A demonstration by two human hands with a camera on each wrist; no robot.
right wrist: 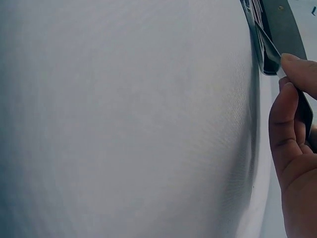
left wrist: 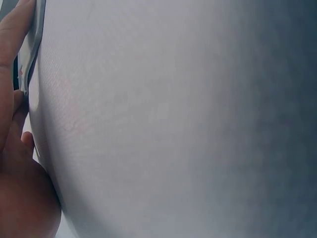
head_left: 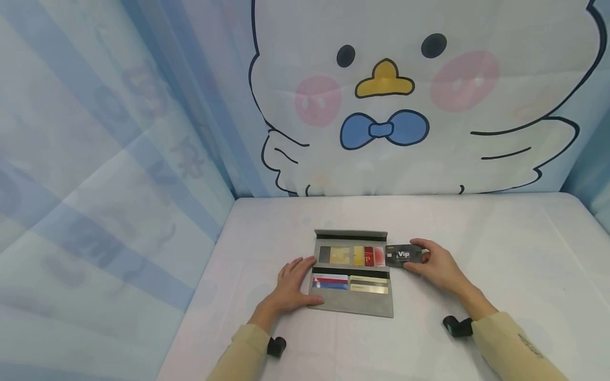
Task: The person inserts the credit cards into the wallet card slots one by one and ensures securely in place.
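An unfolded grey wallet [head_left: 355,304] lies on the table with cards in its slots. In its upper row sit a yellowish card [head_left: 340,255] and a red card [head_left: 369,256]; the lower row shows a blue-red-white card [head_left: 330,281] and a gold card [head_left: 369,284]. My right hand [head_left: 439,264] pinches a black Vip card [head_left: 403,255] between thumb and fingers at the wallet's upper right edge. In the right wrist view the card's [right wrist: 270,52] far end meets the wallet's edge. My left hand [head_left: 292,288] rests on the wallet's left edge, fingers spread.
A white-covered table [head_left: 500,227] carries the wallet. Behind it hangs a curtain [head_left: 381,174] with a cartoon bird; another blue-and-white curtain [head_left: 95,185] hangs on the left. A black wrist camera [head_left: 457,326] sits at the right cuff, another camera [head_left: 276,346] at the left.
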